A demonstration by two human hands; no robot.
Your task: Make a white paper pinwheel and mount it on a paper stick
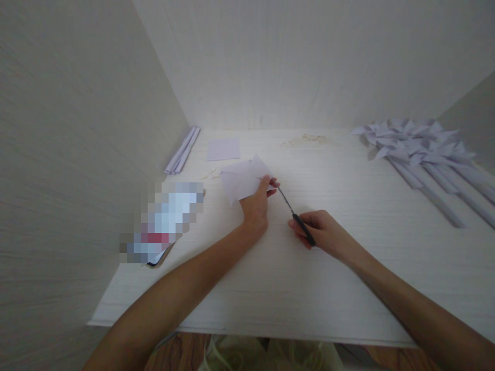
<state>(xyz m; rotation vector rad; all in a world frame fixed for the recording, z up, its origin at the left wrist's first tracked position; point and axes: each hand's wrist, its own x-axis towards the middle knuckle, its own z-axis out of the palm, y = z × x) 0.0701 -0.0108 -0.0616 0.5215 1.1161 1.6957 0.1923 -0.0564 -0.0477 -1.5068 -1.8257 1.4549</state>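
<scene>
I am pinching white paper point(243, 180) in my left hand point(257, 203), mid-tabletop point(270, 293), seemingly partway through cutting; my right hand point(324, 224), apart, is gripping black-handled scissors point(304, 230). A square sheet point(223, 149) and rolled tubes point(183, 150) are seemingly remaining, stemmed pinwheels point(415, 139) lying apparently finished rightward; room is opening between my wrists and the near edge point(240, 331)

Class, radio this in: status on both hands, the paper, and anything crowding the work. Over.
Left hand gripping pale paper. Right hand on black-handled tool, tip close to left fingers; contact with paper unclear. Phone lying left of the paper.
</scene>
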